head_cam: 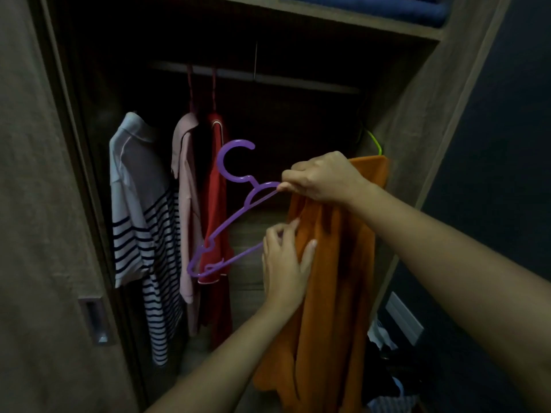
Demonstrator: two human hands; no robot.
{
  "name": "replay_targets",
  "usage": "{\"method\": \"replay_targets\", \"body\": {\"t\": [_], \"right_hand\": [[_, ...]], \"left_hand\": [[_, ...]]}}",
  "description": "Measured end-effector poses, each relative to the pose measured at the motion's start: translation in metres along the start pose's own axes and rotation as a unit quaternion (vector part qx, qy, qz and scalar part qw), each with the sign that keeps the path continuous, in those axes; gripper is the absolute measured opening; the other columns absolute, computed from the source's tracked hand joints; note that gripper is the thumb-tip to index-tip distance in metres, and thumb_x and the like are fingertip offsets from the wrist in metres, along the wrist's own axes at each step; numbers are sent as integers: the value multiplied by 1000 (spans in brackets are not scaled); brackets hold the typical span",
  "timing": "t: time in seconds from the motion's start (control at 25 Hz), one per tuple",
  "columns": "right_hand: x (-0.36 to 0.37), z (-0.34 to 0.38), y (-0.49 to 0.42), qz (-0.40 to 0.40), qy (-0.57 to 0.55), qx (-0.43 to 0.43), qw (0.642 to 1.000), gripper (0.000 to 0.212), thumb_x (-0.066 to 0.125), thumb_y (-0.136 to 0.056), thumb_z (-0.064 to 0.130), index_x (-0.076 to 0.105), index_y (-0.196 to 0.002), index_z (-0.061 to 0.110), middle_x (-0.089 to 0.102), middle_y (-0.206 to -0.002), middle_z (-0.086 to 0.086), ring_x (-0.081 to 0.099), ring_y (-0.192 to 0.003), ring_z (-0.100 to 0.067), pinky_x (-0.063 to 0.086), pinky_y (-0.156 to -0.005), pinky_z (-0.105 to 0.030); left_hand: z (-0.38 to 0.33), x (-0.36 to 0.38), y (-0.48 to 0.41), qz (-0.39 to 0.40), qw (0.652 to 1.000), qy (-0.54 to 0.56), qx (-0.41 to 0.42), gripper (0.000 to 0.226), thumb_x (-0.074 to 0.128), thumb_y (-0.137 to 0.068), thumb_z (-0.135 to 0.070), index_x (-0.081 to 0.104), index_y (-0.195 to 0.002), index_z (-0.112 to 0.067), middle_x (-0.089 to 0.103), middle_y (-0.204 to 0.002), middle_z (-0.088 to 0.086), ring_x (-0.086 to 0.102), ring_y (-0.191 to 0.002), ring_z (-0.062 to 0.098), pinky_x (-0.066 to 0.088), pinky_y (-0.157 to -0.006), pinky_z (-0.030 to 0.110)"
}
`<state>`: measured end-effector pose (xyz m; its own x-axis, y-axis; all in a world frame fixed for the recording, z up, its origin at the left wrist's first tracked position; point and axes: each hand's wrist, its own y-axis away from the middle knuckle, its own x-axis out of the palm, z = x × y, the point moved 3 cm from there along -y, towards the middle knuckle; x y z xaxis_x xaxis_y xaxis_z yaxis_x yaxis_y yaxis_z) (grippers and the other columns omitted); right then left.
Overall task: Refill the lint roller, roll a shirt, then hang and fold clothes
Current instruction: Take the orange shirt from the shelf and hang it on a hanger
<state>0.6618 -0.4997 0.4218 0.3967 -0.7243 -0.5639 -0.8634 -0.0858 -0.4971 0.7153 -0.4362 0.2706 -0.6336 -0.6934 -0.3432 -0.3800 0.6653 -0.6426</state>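
A purple plastic hanger (235, 204) is tilted in front of the open wardrobe, hook up and to the left. My right hand (323, 178) pinches its upper arm together with the top of an orange garment (331, 293) that hangs down below it. My left hand (284, 265) lies against the orange fabric near the hanger's lower bar, fingers fairly straight, thumb on the cloth. The hanger's right end is hidden behind the garment and my hands.
On the wardrobe rail (253, 76) hang a white shirt with navy stripes (140, 222), a pink shirt (186, 204) and a red garment (216, 204). A green hanger (374, 141) shows at the right wall. Blue folded cloth (387, 10) lies on the top shelf. Loose clothes (384, 368) lie below right.
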Motion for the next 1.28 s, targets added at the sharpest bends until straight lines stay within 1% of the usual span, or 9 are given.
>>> {"method": "replay_targets", "body": {"t": [0.12,0.24,0.36,0.48,0.6,0.72,0.96,1.16,1.28], "right_hand": [[2,-3,4,-3,5,16,1000,34,38,-92,38,63,-79,17,63,-62,-1,58,-43,-17,15,-42,-15],[3,-10,8,-19,11,26,999,35,37,-93,39,61,-78,18,64,-64,-1,60,-46,-19,22,-43,-18],[0,-15,7,-28,-1,28,999,36,37,-94,40,60,-78,17,64,-66,-2,62,-49,-22,26,-42,-19],[-2,-14,3,-45,1,20,999,36,37,-94,39,61,-78,18,65,-67,-2,62,-49,-22,28,-41,-19],[-7,-15,-2,-59,-2,22,998,35,37,-94,39,62,-80,18,66,-68,-2,63,-52,-22,29,-41,-19],[-9,-15,-5,-55,5,-4,998,35,37,-93,38,62,-80,17,66,-68,-2,62,-51,-21,27,-43,-19],[-13,-37,12,-64,1,27,998,37,39,-93,39,65,-83,15,69,-74,-5,66,-58,-26,43,-41,-26],[3,-46,44,-8,-22,2,1000,56,21,-97,48,63,-84,14,67,-73,-9,64,-53,-30,45,-39,-31],[13,-49,64,2,-24,14,1000,64,12,-98,49,63,-81,14,67,-70,-8,63,-50,-29,43,-37,-28]], "left_hand": [[-12,6,-5,-20,998,62,-15,14,52,-93,-28,59,-102,-20,47,-103,-5,44,-101,12,39,-86,29],[-16,11,-2,8,993,116,-14,1,46,-95,-28,46,-94,-28,56,-88,-9,51,-87,12,40,-79,31],[-10,15,0,47,990,127,-30,23,52,-90,-34,41,-110,-28,51,-73,-12,55,-78,12,46,-83,41],[-6,17,-3,-2,992,110,-60,45,56,-89,-31,40,-130,-17,45,-73,-12,53,-75,13,47,-83,43],[-3,15,-5,-65,986,121,-97,43,58,-89,-28,45,-127,-15,47,-69,-11,56,-70,19,48,-76,46],[-3,12,-6,-64,991,50,-106,24,58,-89,-36,58,-104,-17,50,-85,-5,54,-94,24,43,-90,50],[64,-4,23,60,983,-167,-33,57,42,-78,-70,67,-100,-24,57,-112,-8,48,-102,20,34,-81,38],[129,-44,38,100,984,-135,51,43,43,-89,-52,62,-102,-16,66,-97,-3,55,-88,13,41,-82,28],[134,-67,39,59,987,-102,112,36,43,-94,-41,63,-90,-12,61,-80,-2,46,-76,3,42,-73,22]]}}
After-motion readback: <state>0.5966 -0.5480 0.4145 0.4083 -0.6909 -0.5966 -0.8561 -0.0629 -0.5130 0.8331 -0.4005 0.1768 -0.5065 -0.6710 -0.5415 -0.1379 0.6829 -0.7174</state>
